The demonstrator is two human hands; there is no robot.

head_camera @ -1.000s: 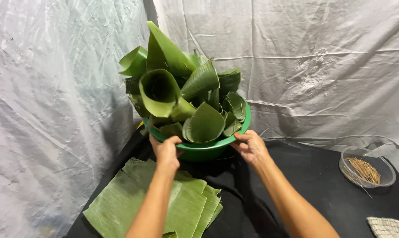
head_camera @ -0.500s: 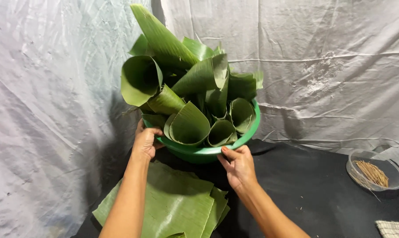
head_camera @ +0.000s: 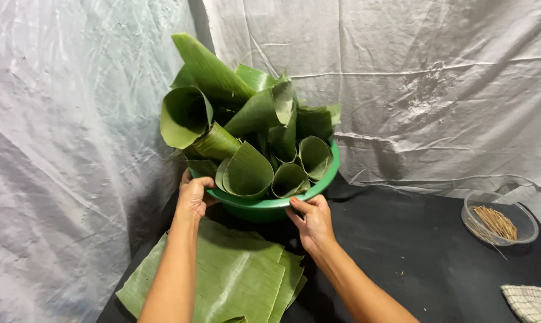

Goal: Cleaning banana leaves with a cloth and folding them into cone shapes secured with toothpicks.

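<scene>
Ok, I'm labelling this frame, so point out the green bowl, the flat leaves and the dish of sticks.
green bowl (head_camera: 270, 204): head view, on its front rim.
flat leaves (head_camera: 234, 281): head view, middle of the top leaf.
dish of sticks (head_camera: 471, 218): head view, on its clear left wall.

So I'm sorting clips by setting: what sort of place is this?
Probably a makeshift food-prep corner: crinkled white sheeting as backdrop, black-covered table, green plastic basin of rolled banana-leaf cones, clear bowl of thin sticks.

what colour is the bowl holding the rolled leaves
Green, a brighter shade than the leaves; the bowl shows in the head view.
</scene>
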